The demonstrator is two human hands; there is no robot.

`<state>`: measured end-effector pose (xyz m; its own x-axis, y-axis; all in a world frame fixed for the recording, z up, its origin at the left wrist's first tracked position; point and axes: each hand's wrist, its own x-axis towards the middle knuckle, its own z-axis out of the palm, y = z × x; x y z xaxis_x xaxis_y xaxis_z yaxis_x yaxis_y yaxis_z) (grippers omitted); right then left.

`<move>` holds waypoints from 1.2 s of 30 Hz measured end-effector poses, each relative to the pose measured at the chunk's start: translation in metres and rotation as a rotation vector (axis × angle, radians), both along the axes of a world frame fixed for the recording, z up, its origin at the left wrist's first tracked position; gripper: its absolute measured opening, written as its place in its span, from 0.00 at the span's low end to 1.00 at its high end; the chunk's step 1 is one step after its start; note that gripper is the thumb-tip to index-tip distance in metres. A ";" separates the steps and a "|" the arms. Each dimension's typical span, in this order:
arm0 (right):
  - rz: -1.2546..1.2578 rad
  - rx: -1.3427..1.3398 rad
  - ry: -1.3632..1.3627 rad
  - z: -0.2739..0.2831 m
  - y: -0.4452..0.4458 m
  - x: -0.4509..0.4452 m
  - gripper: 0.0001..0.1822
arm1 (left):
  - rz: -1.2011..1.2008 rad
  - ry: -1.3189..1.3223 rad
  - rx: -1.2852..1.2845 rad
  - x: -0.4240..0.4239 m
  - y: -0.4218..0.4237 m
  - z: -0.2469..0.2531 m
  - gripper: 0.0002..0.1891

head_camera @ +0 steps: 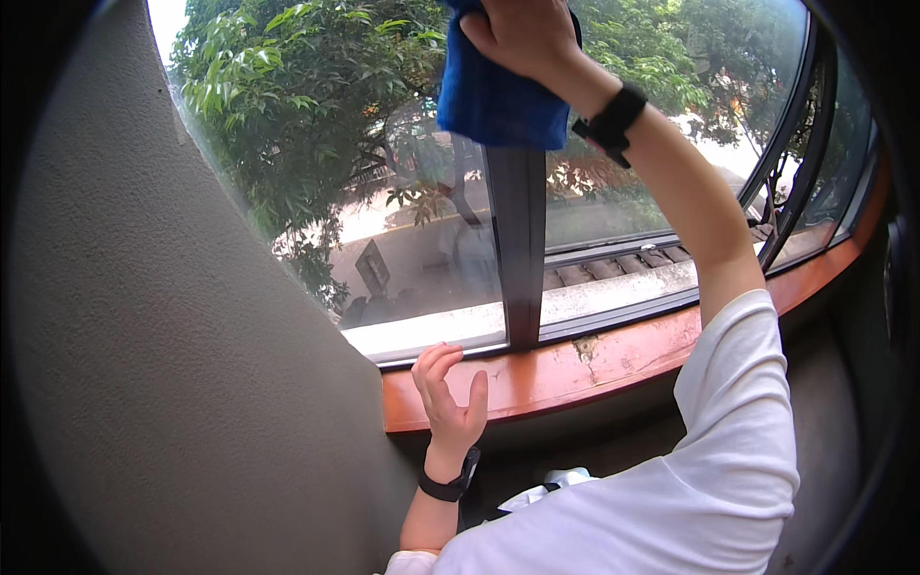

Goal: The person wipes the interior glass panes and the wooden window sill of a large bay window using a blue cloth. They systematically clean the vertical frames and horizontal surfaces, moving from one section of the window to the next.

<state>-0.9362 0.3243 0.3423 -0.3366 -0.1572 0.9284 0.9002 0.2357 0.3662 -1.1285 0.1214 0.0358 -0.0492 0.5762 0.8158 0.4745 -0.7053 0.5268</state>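
Observation:
High at the top of the view, my right hand [528, 36] holds a blue cloth [503, 100], which hangs down in front of the dark window mullion [523, 244]. The top of the cloth and some of the fingers are cut off by the picture's edge. My left hand [451, 402] is raised over the reddish-brown windowsill [532, 381], fingers apart and slightly curled, with nothing in it. Behind it stands the left window pane [402, 230]. Black bands circle both wrists.
A rough grey wall [194, 309] rises close on the left. To the right, an outward-tilted window sash [808, 158] stands open. The sill has a chipped patch [586, 350]. Below it, a white item [532, 496] is partly hidden by my shirt. Trees and roof tiles [618, 264] lie outside.

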 end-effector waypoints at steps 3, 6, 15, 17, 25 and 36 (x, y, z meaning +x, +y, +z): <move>0.003 -0.121 -0.087 -0.139 0.001 0.023 0.19 | 0.027 -0.013 0.012 0.000 -0.010 0.001 0.19; -0.012 -0.588 -0.130 -0.279 -0.020 0.034 0.29 | 0.039 -0.004 0.015 -0.002 -0.015 0.001 0.18; 0.313 -0.890 -0.030 -0.344 -0.066 0.057 0.21 | 0.006 0.011 0.030 0.004 -0.023 0.006 0.19; 0.304 -0.703 -0.063 -0.280 -0.070 0.056 0.20 | -0.008 0.016 0.022 0.012 -0.021 0.003 0.20; -0.188 -0.169 -0.087 -0.079 -0.039 0.040 0.33 | -0.159 0.027 0.030 0.039 -0.017 -0.001 0.20; -0.182 -0.592 -0.393 -0.407 -0.060 0.066 0.11 | -0.005 -0.002 -0.049 0.013 -0.027 -0.019 0.19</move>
